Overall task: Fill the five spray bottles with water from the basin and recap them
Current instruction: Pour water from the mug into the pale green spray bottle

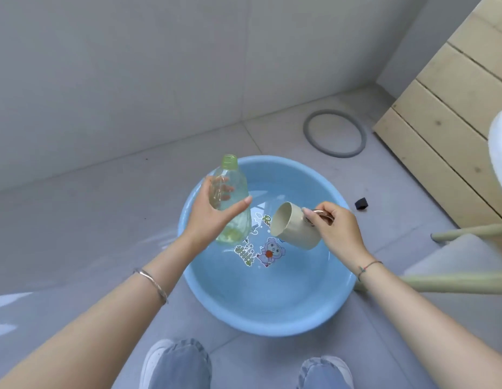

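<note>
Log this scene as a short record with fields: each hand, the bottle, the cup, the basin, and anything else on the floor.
left hand: grips the bottle around its body
bottle: clear greenish, uncapped, near upright over the basin; fill level unclear
right hand: holds the cup by its metal handle
cup: beige, tipped sideways, mouth toward the bottle
basin: blue, on tiled floor, holds water, cartoon print inside
floor extras: grey ring, small black object, wooden panel
</note>
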Available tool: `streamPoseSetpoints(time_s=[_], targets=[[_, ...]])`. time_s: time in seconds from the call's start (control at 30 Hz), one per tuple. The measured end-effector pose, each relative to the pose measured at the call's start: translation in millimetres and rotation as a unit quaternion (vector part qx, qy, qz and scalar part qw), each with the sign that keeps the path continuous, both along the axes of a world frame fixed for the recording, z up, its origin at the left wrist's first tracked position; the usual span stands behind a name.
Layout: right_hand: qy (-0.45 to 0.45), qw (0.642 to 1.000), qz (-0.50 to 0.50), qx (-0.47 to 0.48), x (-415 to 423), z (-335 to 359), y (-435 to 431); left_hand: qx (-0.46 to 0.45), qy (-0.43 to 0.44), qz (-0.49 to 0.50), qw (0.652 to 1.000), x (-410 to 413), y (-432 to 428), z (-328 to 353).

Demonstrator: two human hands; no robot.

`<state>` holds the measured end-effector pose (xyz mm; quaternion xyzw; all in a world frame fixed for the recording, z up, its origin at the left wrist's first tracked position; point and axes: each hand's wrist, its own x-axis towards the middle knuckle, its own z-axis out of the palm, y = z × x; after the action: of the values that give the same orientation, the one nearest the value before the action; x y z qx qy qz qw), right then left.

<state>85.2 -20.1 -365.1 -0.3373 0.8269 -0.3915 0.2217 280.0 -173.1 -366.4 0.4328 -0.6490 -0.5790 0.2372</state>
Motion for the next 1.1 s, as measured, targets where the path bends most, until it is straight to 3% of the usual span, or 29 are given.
streamPoseSetpoints(time_s=[0.4,0.53,0.9,1.0,1.1], targets=[[0.155,0.986,0.039,0.044,-5.9,-58.2,9.5,-0.013,-0.044,-0.033,0.998,13.0,15.8,-62.2],[0.165,0.984,0.048,0.042,-4.9,-66.7,12.2,-0.031,-0.056,-0.049,0.997,18.8,20.0,-72.5],[0.126,0.990,0.051,0.029,9.1,-82.0,10.0,-0.064,-0.075,-0.080,0.992,19.0,22.8,-78.1],[0.065,0.997,0.020,0.025,8.1,-81.1,10.9,-0.064,-0.076,-0.087,0.991,19.3,22.8,-78.8],[-0.057,0.997,-0.058,0.004,4.0,-76.7,12.9,-0.066,-0.077,-0.091,0.991,20.0,22.6,-79.0]])
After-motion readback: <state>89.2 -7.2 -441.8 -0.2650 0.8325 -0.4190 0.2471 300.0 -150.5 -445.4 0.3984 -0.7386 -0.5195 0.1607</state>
